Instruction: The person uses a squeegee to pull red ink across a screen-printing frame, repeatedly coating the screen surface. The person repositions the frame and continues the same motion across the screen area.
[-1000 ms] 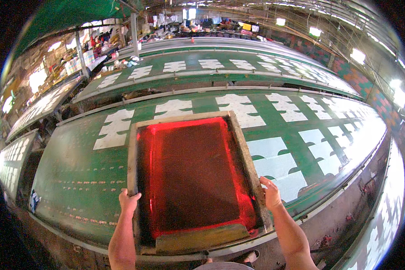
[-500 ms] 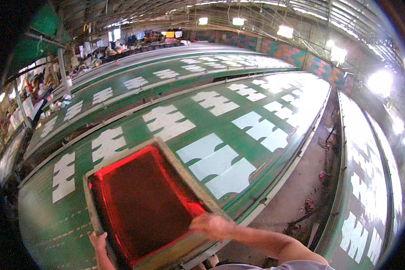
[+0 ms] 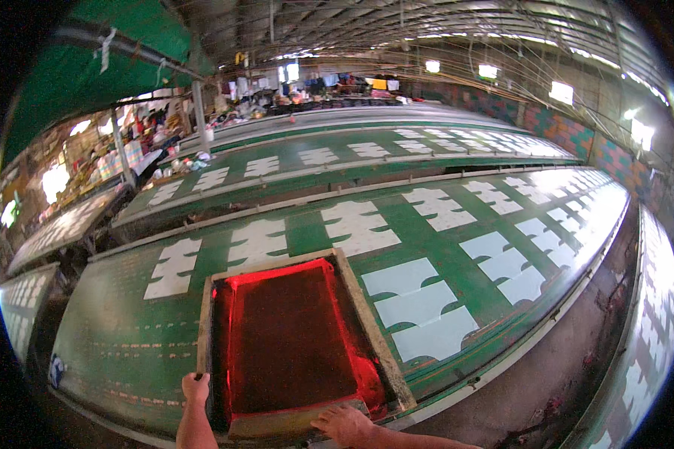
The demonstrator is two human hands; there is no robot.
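Note:
A wooden-edged printing screen (image 3: 389,352) lies on the long green table, over the near end of the rows of cut fabric. Its mesh (image 3: 288,337) is dark, with wet red ink along the sides. My left hand (image 3: 195,389) is closed around the left rail of this screen. Across the screen's near end lies a wooden bar that looks like a squeegee (image 3: 277,424). My right hand (image 3: 344,425) rests over its right part with the fingers bent over the wood; their undersides are hidden.
White fabric panels (image 3: 423,310) lie in rows along the green table (image 3: 127,329), beside and beyond the screen. A metal rail (image 3: 494,367) edges its right side, along a dark aisle (image 3: 532,382). More printing tables stand left, behind and right. A post (image 3: 200,116) rises at the back left.
The view has turned left, so the table and screen appear farther right and straighter. My right hand has shifted from the bar's right end toward its middle. My left hand stays on the left rail.

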